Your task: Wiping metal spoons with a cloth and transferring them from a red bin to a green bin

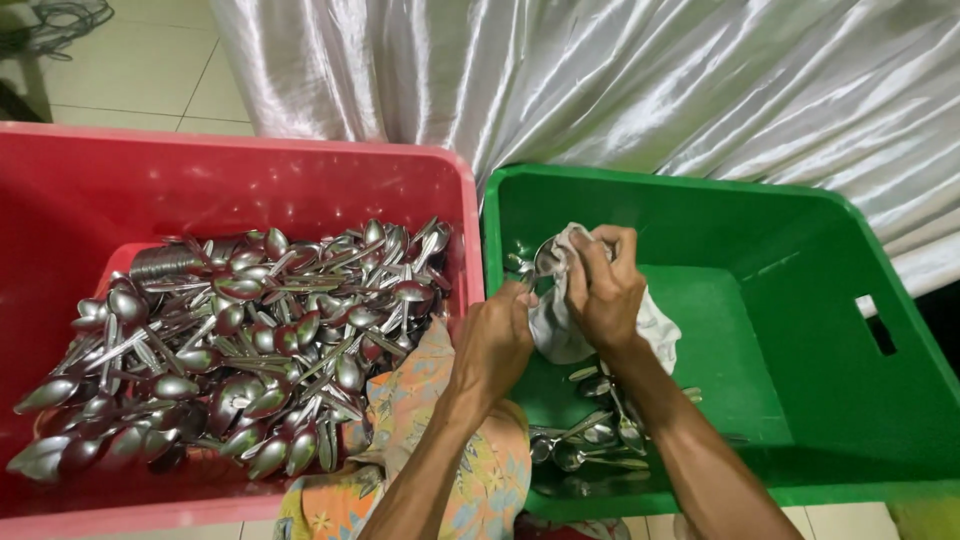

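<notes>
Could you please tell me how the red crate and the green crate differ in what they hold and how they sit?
The red crate holds a big heap of spoons; the green crate has only a few spoons on its floor. The red crate sits left, the green crate right, where both hands, left hand and right hand, work a white cloth. Both are open plastic crates side by side.

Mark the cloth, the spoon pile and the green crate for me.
cloth point(556, 330), head view, on its hanging fold below the hands
spoon pile point(250, 340), head view, middle of the heap in the red crate
green crate point(700, 190), head view, on its far rim
</notes>
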